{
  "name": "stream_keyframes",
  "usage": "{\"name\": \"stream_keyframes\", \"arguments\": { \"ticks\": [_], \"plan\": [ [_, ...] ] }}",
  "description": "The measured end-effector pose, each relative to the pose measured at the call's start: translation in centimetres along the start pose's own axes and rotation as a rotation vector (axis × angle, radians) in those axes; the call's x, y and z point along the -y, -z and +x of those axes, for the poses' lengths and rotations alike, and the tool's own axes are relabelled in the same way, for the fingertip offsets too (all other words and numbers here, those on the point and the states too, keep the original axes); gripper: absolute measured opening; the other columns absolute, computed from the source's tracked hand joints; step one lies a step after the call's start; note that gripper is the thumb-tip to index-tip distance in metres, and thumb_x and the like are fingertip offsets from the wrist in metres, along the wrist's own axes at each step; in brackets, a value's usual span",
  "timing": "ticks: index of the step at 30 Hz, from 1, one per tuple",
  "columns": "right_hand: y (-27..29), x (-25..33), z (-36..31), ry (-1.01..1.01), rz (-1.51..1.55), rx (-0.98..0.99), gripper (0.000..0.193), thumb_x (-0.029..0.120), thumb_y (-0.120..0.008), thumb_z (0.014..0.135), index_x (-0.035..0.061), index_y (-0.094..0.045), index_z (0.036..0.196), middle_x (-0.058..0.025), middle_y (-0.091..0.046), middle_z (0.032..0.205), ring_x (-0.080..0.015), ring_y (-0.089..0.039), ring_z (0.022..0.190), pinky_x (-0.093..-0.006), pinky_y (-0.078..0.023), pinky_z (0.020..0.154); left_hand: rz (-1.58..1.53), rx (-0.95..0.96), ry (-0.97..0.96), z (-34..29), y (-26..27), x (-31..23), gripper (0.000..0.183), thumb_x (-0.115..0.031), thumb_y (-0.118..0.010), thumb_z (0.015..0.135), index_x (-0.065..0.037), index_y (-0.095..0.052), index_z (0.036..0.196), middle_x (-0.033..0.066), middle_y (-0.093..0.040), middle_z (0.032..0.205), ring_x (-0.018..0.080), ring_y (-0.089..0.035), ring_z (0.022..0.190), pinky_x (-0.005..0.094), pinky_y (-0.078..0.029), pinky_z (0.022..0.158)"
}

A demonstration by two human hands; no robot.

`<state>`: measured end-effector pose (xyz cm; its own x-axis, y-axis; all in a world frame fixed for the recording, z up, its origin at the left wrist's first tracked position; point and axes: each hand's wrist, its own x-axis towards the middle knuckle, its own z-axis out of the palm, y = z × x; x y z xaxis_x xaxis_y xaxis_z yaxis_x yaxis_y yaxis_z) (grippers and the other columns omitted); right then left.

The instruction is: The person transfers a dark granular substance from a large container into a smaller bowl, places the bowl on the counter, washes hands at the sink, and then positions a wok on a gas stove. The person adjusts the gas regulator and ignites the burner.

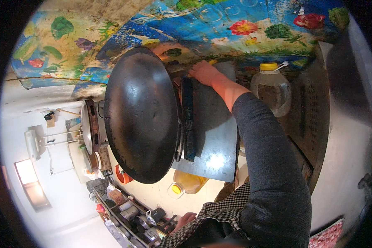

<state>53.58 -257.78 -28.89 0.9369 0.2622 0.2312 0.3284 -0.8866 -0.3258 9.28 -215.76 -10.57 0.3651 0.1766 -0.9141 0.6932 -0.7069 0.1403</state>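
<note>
A broad dark wok (140, 120) with loop handles fills the middle of the view, beside a grey metal surface (206, 132). My right arm, in a dark grey sleeve, reaches across that surface to its far side. There my right hand (206, 73) is closed at the painted wall, to the right of the wok's far rim. A bit of yellow shows by its fingers, but what they hold is hidden. Low in the view, beside a checked apron (225, 208), my left hand (185, 222) shows only in part; its fingers are not clear.
A clear jug with a yellow cap (270, 91) stands right of my right hand. A bottle of yellow oil (189, 182) is near the metal surface's front edge. Another pan (88, 127) sits left of the wok. A rack of pots (132, 215) stands at lower left.
</note>
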Motion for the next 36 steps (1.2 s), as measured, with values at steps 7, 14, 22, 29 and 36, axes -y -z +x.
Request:
{"name": "stream_keyframes", "arguments": {
  "ticks": [7,14,22,29,36],
  "plan": [
    [1.0,-0.9,0.4,-0.033,0.049,0.127,0.041,0.009,-0.057,0.08,0.0088,-0.051,0.121,-0.0134,-0.053,0.117,-0.0316,-0.048,0.111,-0.0444,-0.037,0.093,0.016,0.013,-0.017,-0.2,-0.4,0.7,0.028,-0.025,-0.053,0.09,-0.001,-0.057,0.105,0.0082,-0.06,0.097,0.0149,-0.056,0.09,0.0268,-0.044,0.079],
    [0.9,-2.4,-0.2,-0.279,0.322,0.101,0.045,0.004,-0.053,0.082,0.0127,-0.048,0.125,-0.0146,-0.043,0.131,-0.0324,-0.042,0.12,-0.0443,-0.035,0.1,0.0,0.008,0.002,0.0,-0.4,1.6,0.028,-0.026,-0.053,0.09,-0.001,-0.057,0.103,0.0063,-0.061,0.093,0.0134,-0.055,0.088,0.0262,-0.044,0.078],
    [0.1,-2.9,-2.4,-0.437,0.188,0.034,0.041,0.004,-0.047,0.085,0.0111,-0.047,0.125,-0.0159,-0.042,0.131,-0.034,-0.038,0.122,-0.0512,-0.031,0.1,0.003,0.013,0.011,0.4,-0.8,1.8,0.029,-0.027,-0.053,0.09,-0.001,-0.057,0.102,0.0041,-0.062,0.089,0.0117,-0.055,0.085,0.0255,-0.044,0.078],
    [2.3,2.4,-10.1,-0.456,0.253,-0.415,0.033,0.003,-0.049,0.081,0.0065,-0.053,0.113,-0.0166,-0.054,0.107,-0.0355,-0.049,0.104,-0.048,-0.037,0.09,-0.09,0.139,-0.152,2.4,0.3,4.4,0.03,-0.015,-0.053,0.09,0.006,-0.047,0.111,0.0087,-0.06,0.099,0.0151,-0.056,0.095,0.0283,-0.043,0.088],
    [4.9,16.8,-24.4,-0.691,0.436,-0.244,0.033,0.011,-0.053,0.081,0.0051,-0.053,0.113,-0.0167,-0.055,0.107,-0.0347,-0.052,0.1,-0.0451,-0.04,0.086,-0.09,0.082,-0.306,4.5,2.1,5.9,0.024,-0.025,-0.051,0.091,-0.003,-0.059,0.099,0.0023,-0.06,0.08,0.0118,-0.053,0.074,0.0262,-0.045,0.069]
  ]
}}
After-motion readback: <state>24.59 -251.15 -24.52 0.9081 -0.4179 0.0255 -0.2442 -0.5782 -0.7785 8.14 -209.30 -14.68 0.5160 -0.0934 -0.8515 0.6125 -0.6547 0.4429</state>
